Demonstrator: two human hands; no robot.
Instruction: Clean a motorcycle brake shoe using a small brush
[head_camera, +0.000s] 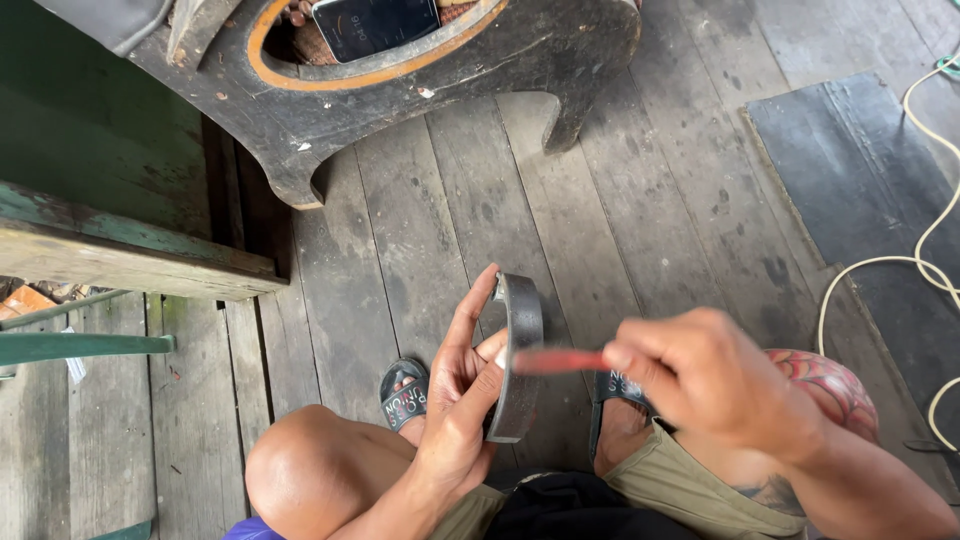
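Right hand (715, 385), blurred red tool (560, 361), curved metal shoe (518, 365)

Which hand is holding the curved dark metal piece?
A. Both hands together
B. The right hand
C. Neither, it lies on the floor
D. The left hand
D: the left hand cups the curved dark metal piece upright, while the right hand holds a thin red tool against it.
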